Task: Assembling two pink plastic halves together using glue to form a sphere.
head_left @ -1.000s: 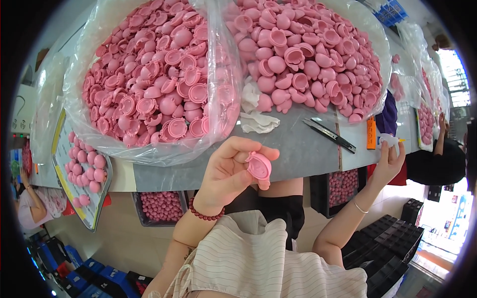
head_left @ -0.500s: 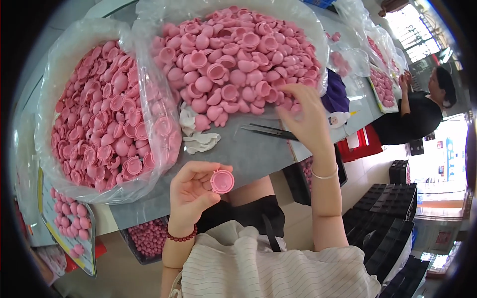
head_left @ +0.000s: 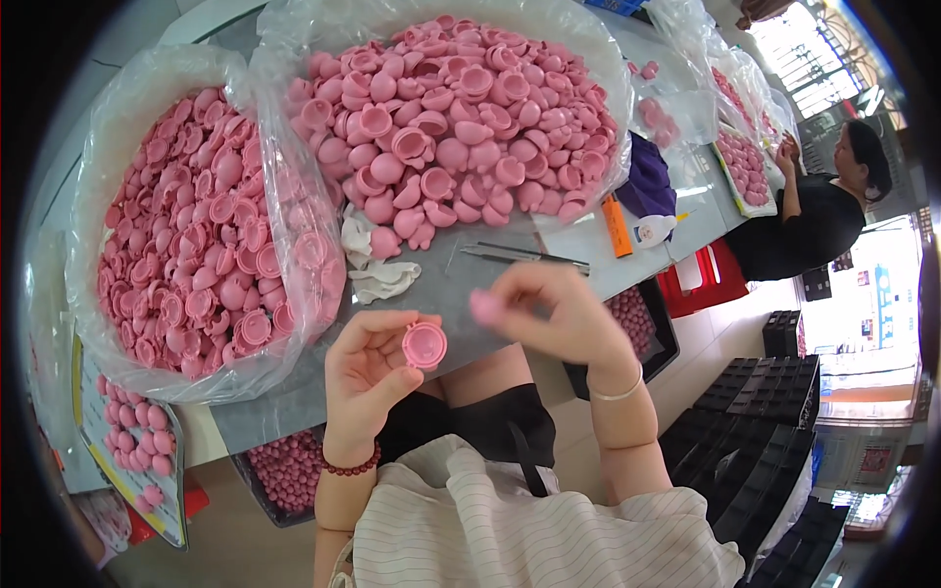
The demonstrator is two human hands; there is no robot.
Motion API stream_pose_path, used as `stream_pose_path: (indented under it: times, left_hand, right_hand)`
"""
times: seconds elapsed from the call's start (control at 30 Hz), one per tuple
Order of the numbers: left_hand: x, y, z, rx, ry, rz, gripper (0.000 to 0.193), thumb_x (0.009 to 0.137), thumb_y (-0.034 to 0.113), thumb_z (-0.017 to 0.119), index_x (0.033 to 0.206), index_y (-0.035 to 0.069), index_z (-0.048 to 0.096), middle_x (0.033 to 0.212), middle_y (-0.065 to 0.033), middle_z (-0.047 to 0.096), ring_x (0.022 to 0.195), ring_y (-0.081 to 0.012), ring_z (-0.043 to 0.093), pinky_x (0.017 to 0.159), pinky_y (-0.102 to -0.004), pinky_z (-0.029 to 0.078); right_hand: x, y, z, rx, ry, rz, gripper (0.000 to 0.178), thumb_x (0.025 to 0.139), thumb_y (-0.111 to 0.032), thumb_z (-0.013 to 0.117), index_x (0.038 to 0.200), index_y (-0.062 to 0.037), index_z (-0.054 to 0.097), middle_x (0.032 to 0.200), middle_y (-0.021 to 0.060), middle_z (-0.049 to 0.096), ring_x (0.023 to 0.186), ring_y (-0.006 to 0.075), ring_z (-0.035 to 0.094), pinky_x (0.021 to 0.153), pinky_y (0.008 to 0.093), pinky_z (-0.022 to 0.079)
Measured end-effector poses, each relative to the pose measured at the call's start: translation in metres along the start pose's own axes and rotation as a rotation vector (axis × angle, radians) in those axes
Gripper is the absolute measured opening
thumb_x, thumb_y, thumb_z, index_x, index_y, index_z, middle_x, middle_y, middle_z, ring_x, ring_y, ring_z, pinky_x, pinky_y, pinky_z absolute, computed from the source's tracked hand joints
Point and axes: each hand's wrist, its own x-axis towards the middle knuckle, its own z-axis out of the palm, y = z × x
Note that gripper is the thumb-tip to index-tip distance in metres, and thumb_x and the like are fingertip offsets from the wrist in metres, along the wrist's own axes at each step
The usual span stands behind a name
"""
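Between the thumb and fingers of my left hand [head_left: 368,377] sits a round pink plastic half-shell [head_left: 425,346], its hollow side facing up at me. My right hand [head_left: 559,314] is to the right of it, pinching a small pink plastic piece [head_left: 486,307] that is blurred by motion. The two pieces are apart. Beyond my hands, a large clear bag [head_left: 588,59] holds a heap of pink rounded half-shells [head_left: 451,152]. A second clear bag [head_left: 88,294] at the left is full of pink ring-rimmed half-shells [head_left: 196,235].
Black tweezers [head_left: 520,257], white cloth scraps [head_left: 384,281], an orange tool [head_left: 617,227] and a purple cloth [head_left: 647,174] lie on the grey table [head_left: 284,407]. Bins of pink balls [head_left: 286,470] stand below the edge. A co-worker [head_left: 809,216] sits at the right.
My right hand has come back from the big heap toward my left hand, now with a pink piece in its fingers. The orange tool has come into sight.
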Motion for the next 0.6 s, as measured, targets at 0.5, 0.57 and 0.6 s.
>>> stream_pose_path:
  times: [0.5,0.57,0.6]
  left_hand:
    - [0.001,0.000,0.003,0.043,-0.035,-0.016,0.042,0.073,-0.009,0.062,0.112,-0.005,0.046,0.111,-0.0161,0.054,0.098,-0.0168,0.056,0.083,-0.0260,0.047]
    - [0.002,0.002,0.011,0.047,0.046,-0.028,0.043,0.073,-0.009,0.062,0.112,-0.005,0.045,0.108,-0.0148,0.055,0.094,-0.0156,0.057,0.081,-0.0250,0.048]
    - [0.002,0.002,0.013,0.046,0.121,-0.043,0.043,0.072,-0.010,0.063,0.112,-0.005,0.045,0.106,-0.0135,0.055,0.090,-0.0144,0.058,0.078,-0.0240,0.049]
  right_hand:
    - [-0.007,0.011,0.032,-0.562,0.315,-0.307,0.028,0.064,-0.004,0.066,0.090,-0.0014,0.057,0.080,0.0093,0.056,0.075,0.0232,0.056,0.066,0.0285,0.045]
    - [-0.006,0.009,0.032,-0.388,0.298,-0.357,0.030,0.064,-0.004,0.067,0.093,-0.0016,0.059,0.084,0.0089,0.058,0.077,0.0216,0.056,0.066,0.0279,0.046]
    - [-0.007,0.008,0.032,-0.218,0.283,-0.398,0.033,0.063,-0.004,0.067,0.095,-0.0017,0.060,0.088,0.0084,0.059,0.079,0.0200,0.057,0.066,0.0273,0.046]
